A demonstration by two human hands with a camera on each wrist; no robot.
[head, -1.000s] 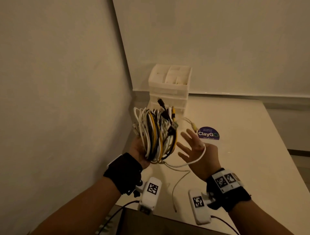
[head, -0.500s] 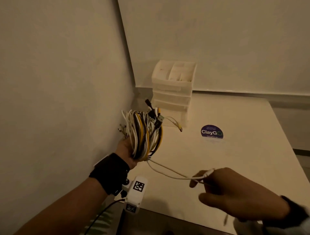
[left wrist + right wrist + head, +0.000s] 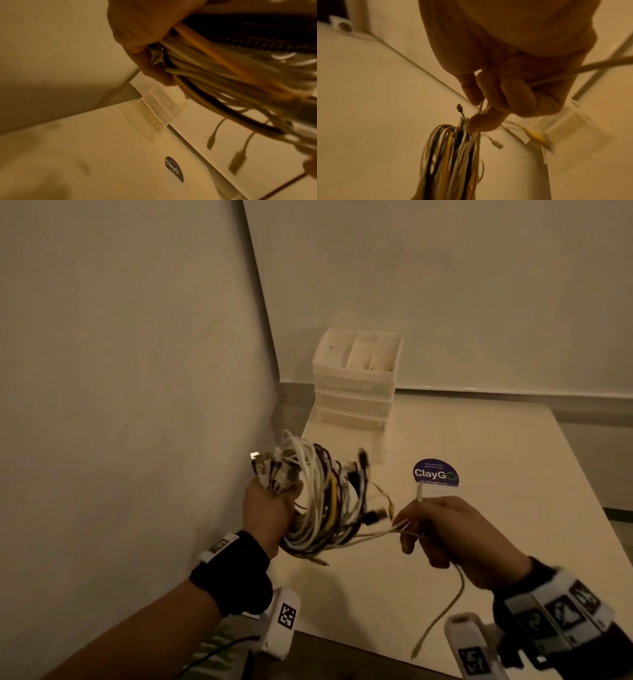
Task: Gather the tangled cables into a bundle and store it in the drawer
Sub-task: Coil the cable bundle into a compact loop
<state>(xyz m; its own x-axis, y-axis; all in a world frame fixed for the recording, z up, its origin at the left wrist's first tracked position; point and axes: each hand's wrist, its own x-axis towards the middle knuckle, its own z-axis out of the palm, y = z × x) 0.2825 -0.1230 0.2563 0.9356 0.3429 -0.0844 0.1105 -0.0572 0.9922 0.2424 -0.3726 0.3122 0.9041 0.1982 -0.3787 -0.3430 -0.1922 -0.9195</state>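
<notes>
My left hand (image 3: pixel 270 508) grips a coiled bundle of white, yellow and black cables (image 3: pixel 325 501) above the table's left front, plug ends sticking out above the fist. In the left wrist view the bundle (image 3: pixel 231 75) fills the upper right beside my left hand (image 3: pixel 145 44). My right hand (image 3: pixel 442 529) is curled round loose white cable ends (image 3: pixel 376 534) that run from the bundle; one plug (image 3: pixel 419 491) pokes up from the fist and a tail (image 3: pixel 442 614) hangs below. The right wrist view shows my right hand (image 3: pixel 501 97) pinching those strands above the bundle (image 3: pixel 453 155). The white drawer unit (image 3: pixel 356 392) stands at the table's back left.
The white table (image 3: pixel 496 508) carries a round purple ClayGo sticker (image 3: pixel 435 473) right of the drawers. A wall (image 3: pixel 120 405) closes in on the left, another behind. The table's front edge runs just below my wrists.
My right hand has moved up and left toward the bundle, still holding the loose white ends. My left hand has tilted the bundle over to the right and lowered it.
</notes>
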